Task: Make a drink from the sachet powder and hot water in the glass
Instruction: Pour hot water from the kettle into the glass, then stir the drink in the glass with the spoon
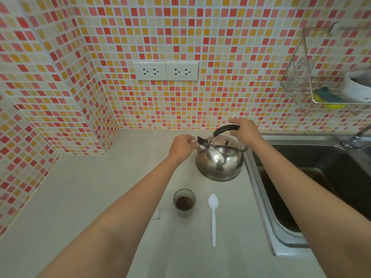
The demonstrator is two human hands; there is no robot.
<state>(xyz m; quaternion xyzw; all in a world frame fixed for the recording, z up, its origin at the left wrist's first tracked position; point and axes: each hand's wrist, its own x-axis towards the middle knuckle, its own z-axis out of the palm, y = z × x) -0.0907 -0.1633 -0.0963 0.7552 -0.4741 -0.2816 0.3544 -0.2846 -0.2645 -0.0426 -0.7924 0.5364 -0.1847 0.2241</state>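
A steel kettle (219,163) with a black handle stands on the pale counter (80,197) beside the sink. My right hand (244,131) hovers at the right end of the handle, fingers spread, not wrapped around it. My left hand (181,146) is at the kettle's spout cap, fingertips touching it. A small clear glass (184,202) with dark brown powder in its bottom stands nearer me. A white plastic spoon (213,215) lies to its right, bowl pointing away. I see no sachet.
A steel sink (321,187) fills the right side, its tap (357,137) at the back. A wire rack (329,93) with a sponge and a white bowl hangs on the mosaic wall. Two double sockets (165,70) sit above the counter. A tiled corner juts out at the left.
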